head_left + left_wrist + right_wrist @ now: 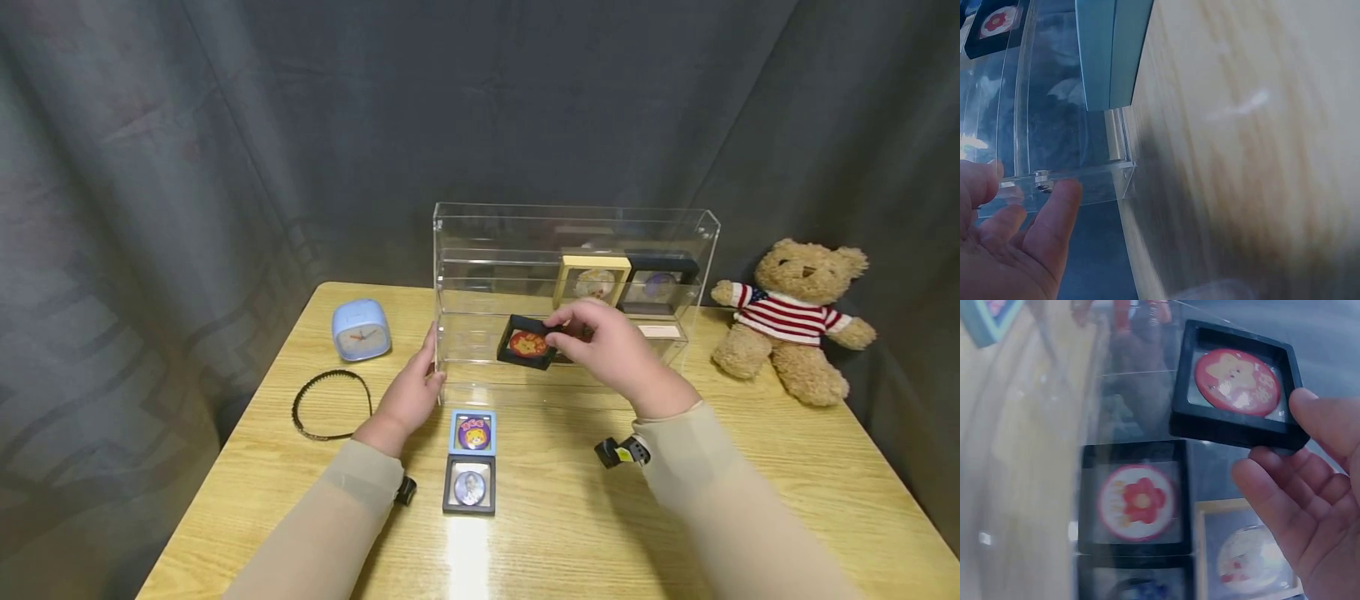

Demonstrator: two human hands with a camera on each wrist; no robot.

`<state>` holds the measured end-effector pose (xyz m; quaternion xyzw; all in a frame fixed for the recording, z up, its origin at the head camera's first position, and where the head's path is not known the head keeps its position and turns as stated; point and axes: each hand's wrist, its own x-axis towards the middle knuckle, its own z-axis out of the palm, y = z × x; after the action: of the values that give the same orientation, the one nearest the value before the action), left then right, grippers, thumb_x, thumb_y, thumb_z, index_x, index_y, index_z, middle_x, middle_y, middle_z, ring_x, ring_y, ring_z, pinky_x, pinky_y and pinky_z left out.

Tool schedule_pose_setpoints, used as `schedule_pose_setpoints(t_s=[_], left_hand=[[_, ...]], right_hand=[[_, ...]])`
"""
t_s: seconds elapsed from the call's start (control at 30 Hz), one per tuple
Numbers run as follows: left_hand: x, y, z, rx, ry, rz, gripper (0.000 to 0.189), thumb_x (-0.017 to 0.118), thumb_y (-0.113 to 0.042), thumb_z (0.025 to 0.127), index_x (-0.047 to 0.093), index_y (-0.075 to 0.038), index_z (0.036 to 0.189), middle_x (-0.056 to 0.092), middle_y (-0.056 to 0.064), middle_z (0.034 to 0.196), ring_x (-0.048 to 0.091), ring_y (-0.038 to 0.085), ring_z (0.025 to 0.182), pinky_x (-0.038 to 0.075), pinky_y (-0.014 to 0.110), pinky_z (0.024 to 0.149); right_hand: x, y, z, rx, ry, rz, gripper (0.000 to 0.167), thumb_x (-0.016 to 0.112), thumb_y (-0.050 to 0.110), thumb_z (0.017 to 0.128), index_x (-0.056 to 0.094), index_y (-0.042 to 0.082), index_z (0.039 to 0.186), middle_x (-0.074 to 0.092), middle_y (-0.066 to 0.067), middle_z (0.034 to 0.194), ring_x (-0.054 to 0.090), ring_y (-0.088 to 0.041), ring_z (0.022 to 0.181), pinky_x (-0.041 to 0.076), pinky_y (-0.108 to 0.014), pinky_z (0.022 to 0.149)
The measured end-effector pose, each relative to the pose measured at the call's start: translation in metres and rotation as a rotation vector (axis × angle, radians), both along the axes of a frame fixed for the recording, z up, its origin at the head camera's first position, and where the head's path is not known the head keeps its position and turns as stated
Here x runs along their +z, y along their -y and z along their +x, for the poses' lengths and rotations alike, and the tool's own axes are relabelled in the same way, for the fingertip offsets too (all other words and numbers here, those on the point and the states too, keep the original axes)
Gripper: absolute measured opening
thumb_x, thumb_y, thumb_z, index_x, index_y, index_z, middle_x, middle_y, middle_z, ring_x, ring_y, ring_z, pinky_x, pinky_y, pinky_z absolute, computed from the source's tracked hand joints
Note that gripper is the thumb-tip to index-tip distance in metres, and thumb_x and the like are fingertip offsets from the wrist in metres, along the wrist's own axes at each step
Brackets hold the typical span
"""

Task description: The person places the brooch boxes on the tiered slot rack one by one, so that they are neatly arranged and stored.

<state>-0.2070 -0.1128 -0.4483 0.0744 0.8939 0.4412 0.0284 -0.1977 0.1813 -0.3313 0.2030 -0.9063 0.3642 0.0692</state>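
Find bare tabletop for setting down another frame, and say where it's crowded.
Free: table between the blue frame and right sleeve, and in front of the teddy bear. Crowded: left of the display case, with clock, black band and left hand.

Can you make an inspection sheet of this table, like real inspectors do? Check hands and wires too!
Surface: wooden table, glare near the front.
Job's things: clear case stands upright, holding a yellow frame and flower-badge frame among others; blue frame and black frame lie before it.
Clutter: clock, black loop, teddy bear.
Hands: left hand touches the case's side; right hand pinches a red-badge frame.
Cables: nothing seen.
Surroundings: dark curtain behind.
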Motion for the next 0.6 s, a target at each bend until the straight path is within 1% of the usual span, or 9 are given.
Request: schedule_pose_setpoints(t_s=[0.1, 0.23, 0.27, 0.4, 0.6], left_hand=[[0.000, 0.001, 0.000, 0.004, 0.004, -0.002, 0.083, 0.053, -0.015, 0.103, -0.003, -0.047, 0.156, 0.026, 0.012, 0.160, 0.036, 0.037, 0.138, 0.029, 0.056, 0.111], [-0.001, 0.001, 0.000, -0.001, -0.002, 0.005, 0.082, 0.053, -0.014, 0.102, 0.000, -0.042, 0.158, 0.027, 0.013, 0.159, 0.036, 0.037, 0.138, 0.029, 0.056, 0.112], [-0.001, 0.001, -0.001, -0.001, -0.003, 0.007, 0.082, 0.053, -0.014, 0.102, 0.000, -0.042, 0.159, 0.027, 0.013, 0.159, 0.036, 0.037, 0.138, 0.029, 0.056, 0.112], [-0.002, 0.002, -0.001, -0.004, -0.001, 0.006, 0.082, 0.052, -0.016, 0.103, -0.002, -0.045, 0.157, 0.026, 0.012, 0.160, 0.037, 0.036, 0.138, 0.028, 0.054, 0.112], [-0.001, 0.001, -0.002, -0.002, -0.005, 0.005, 0.082, 0.052, -0.015, 0.103, -0.001, -0.043, 0.158, 0.028, 0.014, 0.159, 0.038, 0.037, 0.137, 0.030, 0.055, 0.111]], right_hand=[[0.009, 0.002, -0.006, -0.017, -0.020, -0.018, 0.017, 0.073, 0.022, 0.092, 0.071, 0.020, 0.109, 0.062, 0.004, 0.103, 0.058, -0.017, 0.085, 0.054, -0.037, 0.071], [0.014, 0.006, -0.013, -0.031, -0.041, -0.014, 0.017, 0.072, 0.024, 0.093, 0.070, 0.021, 0.109, 0.062, 0.005, 0.111, 0.057, -0.016, 0.091, 0.054, -0.038, 0.077], [0.015, 0.006, -0.014, -0.034, -0.046, -0.011, 0.017, 0.072, 0.024, 0.093, 0.070, 0.020, 0.109, 0.062, 0.005, 0.111, 0.057, -0.016, 0.091, 0.053, -0.038, 0.078], [0.016, 0.007, -0.018, -0.040, -0.049, 0.000, 0.017, 0.073, 0.022, 0.092, 0.071, 0.019, 0.109, 0.062, 0.004, 0.112, 0.056, -0.016, 0.092, 0.053, -0.039, 0.079], [0.013, 0.000, -0.017, -0.050, 0.001, 0.004, 0.017, 0.072, 0.025, 0.093, 0.071, 0.022, 0.110, 0.061, 0.004, 0.111, 0.057, -0.018, 0.093, 0.052, -0.040, 0.075]])
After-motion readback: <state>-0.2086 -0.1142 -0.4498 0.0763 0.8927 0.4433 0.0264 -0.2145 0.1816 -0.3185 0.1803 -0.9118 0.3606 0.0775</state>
